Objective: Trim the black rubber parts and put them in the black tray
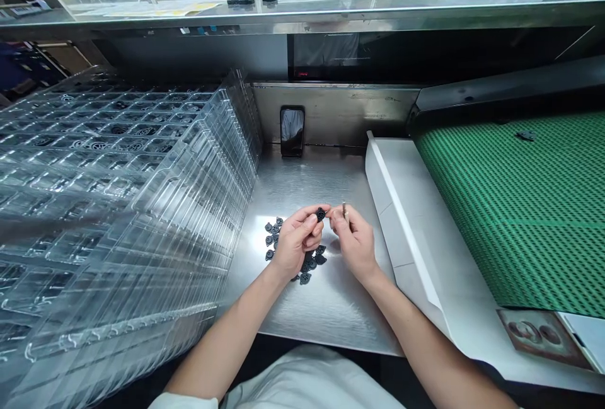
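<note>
Stainless steel work surface (333,311) spreads between two bare forearms, seen from above. The left hand (297,240) is curled closed, thumb and forefinger gripping a small dark part (321,213) by its edge, just above the steel. The right hand (354,242) is closed to a pinch, holding a thin metallic sliver (345,211), too small to identify, near that part. The careful handling here rests on fingertip control: both hands stay low and close together, and the part is held at its edge, leaving most of it exposed. A loose cluster of matching dark parts (309,264) lies under the left hand. Stacked clear plastic trays (118,207) rise on the left; a white sloped panel (406,239) and green mesh conveyor belt (510,207) run along the right
</note>
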`<state>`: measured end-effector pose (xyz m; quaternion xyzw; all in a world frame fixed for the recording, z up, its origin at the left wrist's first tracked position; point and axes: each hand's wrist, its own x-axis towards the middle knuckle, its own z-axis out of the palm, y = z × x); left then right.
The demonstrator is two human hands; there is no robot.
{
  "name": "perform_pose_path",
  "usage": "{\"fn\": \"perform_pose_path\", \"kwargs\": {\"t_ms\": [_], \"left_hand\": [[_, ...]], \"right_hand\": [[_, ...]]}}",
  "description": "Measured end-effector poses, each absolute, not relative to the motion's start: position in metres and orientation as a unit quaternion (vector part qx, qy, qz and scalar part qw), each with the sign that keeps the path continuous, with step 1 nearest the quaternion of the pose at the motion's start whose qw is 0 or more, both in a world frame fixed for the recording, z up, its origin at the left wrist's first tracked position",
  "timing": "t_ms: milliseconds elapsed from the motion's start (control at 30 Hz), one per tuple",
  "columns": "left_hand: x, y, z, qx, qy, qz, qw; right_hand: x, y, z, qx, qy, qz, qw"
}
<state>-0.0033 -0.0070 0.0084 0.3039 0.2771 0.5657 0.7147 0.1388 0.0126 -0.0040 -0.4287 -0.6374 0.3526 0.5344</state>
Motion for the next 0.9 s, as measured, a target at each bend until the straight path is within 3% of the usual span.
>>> {"fn": "perform_pose_path", "kwargs": {"t_ms": [267,533,900], "left_hand": [[0.0002,-0.0074,0.0083,0.305,0.279,0.558,0.719],[-0.0071,-0.0045,0.0058,0.239,0.204,0.562,0.765],[-0.0077,-0.0018,0.0066,0.213,0.196,0.560,0.776]], "right_hand": [[0.1360,0.0079,-0.0030,-0.439,-0.664,0.290,0.532],[0.1374,0.0152,-0.0098,-0.427,-0.547,0.378,0.613],[0.1370,0.0152,-0.0084,-0.427,-0.561,0.382,0.598]]}}
